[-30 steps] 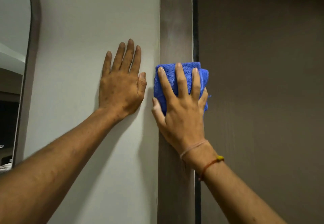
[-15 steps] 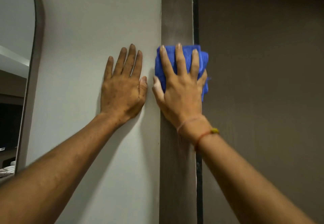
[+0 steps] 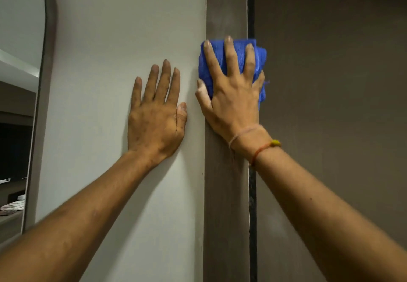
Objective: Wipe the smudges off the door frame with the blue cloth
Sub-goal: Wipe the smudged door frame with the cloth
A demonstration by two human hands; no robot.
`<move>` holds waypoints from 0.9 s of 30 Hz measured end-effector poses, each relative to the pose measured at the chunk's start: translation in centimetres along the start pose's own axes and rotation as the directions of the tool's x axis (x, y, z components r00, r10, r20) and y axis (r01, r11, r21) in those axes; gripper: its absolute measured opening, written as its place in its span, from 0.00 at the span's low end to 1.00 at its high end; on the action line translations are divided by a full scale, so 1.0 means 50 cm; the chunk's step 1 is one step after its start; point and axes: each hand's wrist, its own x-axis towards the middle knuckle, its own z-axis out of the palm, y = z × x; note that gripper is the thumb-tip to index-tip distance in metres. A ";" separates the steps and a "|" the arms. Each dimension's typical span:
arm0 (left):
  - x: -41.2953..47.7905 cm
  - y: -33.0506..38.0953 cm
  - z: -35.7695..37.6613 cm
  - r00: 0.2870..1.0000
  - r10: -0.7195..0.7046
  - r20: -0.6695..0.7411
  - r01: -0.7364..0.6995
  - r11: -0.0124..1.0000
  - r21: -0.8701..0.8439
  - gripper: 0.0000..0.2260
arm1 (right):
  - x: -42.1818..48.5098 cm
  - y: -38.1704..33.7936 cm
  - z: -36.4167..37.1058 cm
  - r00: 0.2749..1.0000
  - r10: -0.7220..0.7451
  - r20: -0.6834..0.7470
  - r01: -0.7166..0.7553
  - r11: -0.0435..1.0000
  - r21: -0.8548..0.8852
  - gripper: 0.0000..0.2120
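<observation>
— Since the frame half a second back, what moved?

— Right hand [image 3: 231,96] and blue cloth [image 3: 236,54] had slid a little up the door frame [image 3: 226,193]; a full second back they sat lower, below the left fingertips. Left hand [image 3: 156,118] had held its place on the wall [image 3: 123,39].

— Go across, left to right.

— Far left: curved dark-edged mirror [image 3: 19,61], dim room showing in it, something pale low down, too small to tell. Next, plain light wall. Left hand lay flat on it, palm down, fingers straight and close together, thumb alongside, holding nothing. Forearm ran in from the lower left.

— And the frame?

— Brown upright strip just right of the left thumb. Folded blue cloth pressed against it, covering its width and hanging slightly past both edges. Right hand was spread open over the cloth, fingers splayed, three fingertips near its top edge, thumb at the cloth's left side, little finger curling round the right side. Flat press more than a closed grip.

— Wrist?

— Two thin threads [image 3: 253,142], one pale, one orange with a yellow bead. Right of the frame ran a narrow dark gap [image 3: 252,215], then a flat brown door [image 3: 330,83]. Faint pale patch on the frame above the cloth.
</observation>
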 end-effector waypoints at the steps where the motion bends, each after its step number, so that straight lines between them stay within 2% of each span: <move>1: -0.005 -0.002 0.001 1.000 0.010 0.005 -0.010 1.000 0.006 0.28 | -0.037 -0.003 0.003 1.000 0.002 -0.012 -0.002 1.000 0.007 0.31; 6: -0.011 -0.005 -0.003 1.000 0.015 0.013 -0.015 1.000 0.014 0.28 | -0.157 -0.014 0.006 0.999 0.002 0.040 -0.002 1.000 0.017 0.31; 10: -0.013 -0.005 -0.001 1.000 0.018 0.019 -0.018 1.000 0.001 0.28 | -0.064 -0.004 -0.005 0.998 -0.026 0.056 0.027 1.000 -0.006 0.31; 15: -0.012 -0.005 -0.002 1.000 0.018 0.020 -0.018 1.000 0.014 0.28 | 0.043 -0.012 -0.007 0.998 0.052 0.042 -0.052 0.999 -0.008 0.31; 21: -0.012 -0.009 0.001 0.999 0.020 0.034 -0.020 1.000 0.010 0.28 | -0.127 -0.035 0.003 0.997 0.064 0.051 -0.064 0.998 -0.002 0.33; 25: -0.031 0.005 -0.025 0.994 0.000 0.112 0.013 0.993 -0.116 0.29 | -0.266 -0.043 -0.023 0.993 0.076 0.088 -0.084 0.993 0.087 0.33; 27: -0.065 0.038 -0.060 0.982 -0.081 0.168 0.138 0.922 -0.363 0.28 | -0.309 -0.034 -0.049 0.988 0.110 0.111 -0.134 0.962 0.236 0.30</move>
